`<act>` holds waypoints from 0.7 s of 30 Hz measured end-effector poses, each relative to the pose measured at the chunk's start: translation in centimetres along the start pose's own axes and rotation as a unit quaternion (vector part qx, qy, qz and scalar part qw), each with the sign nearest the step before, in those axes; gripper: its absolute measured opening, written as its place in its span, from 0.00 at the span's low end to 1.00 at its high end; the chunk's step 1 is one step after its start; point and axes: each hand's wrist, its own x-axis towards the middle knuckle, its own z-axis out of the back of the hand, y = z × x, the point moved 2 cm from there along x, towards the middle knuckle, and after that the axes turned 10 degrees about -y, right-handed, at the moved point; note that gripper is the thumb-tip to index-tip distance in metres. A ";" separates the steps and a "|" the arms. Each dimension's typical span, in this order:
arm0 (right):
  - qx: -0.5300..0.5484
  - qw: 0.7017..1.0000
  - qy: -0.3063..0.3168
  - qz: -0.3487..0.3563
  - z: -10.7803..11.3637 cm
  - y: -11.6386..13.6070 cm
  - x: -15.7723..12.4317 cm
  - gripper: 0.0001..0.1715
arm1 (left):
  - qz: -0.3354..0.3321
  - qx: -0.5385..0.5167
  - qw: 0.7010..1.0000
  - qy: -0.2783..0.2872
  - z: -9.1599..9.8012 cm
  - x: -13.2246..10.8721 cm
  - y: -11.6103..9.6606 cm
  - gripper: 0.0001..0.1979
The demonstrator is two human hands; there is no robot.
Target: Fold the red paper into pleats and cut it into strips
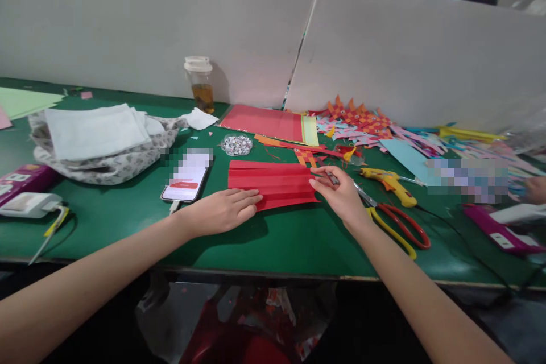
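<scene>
A sheet of red paper [281, 182] with several parallel creases along its length lies on the green table before me. My left hand [228, 209] rests on its lower left part, fingers stretched out flat. At the paper's right edge, my right hand [336, 193] pinches it between thumb and fingers. Something small and dark shows among the right fingers, too unclear to name. Just right of that hand lie scissors [401, 222] with one red and one yellow handle, their blades partly hidden by the hand.
A charging phone [186, 176] lies left of the paper. Behind are a dish of googly eyes [236, 145], packed coloured paper [262, 120] and woven paper fish [358, 116]. A yellow glue gun [390, 183] and its cord lie right. Another person's hand [535, 189] shows at far right.
</scene>
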 end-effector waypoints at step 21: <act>-0.165 0.959 0.034 0.227 -0.7 2.7 -2.4 0.12 | 0.091 -0.041 0.995 -0.023 0.8 0.9 -0.5 0.13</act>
